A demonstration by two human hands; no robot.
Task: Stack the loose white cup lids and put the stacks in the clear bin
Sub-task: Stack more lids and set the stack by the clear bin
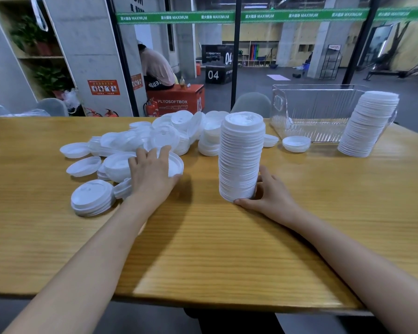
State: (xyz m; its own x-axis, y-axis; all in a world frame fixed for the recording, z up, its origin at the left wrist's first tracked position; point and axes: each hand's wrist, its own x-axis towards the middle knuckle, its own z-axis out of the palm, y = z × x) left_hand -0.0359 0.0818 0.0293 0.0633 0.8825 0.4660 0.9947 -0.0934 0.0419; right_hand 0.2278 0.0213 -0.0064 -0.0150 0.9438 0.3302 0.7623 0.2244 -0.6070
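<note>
The right hand cupped the light, probably wobbly lid stack at its base, while the left hand gripped a thin loose lid by its rim.

white lids, ribbed clear bin, tan table

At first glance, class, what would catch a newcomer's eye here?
A tall stack of white lids stands mid-table, its base gripped by the right hand. Left of it sprawls a heap of loose lids, the left hand gripping one lid. A second stack stands by the clear bin.
</note>
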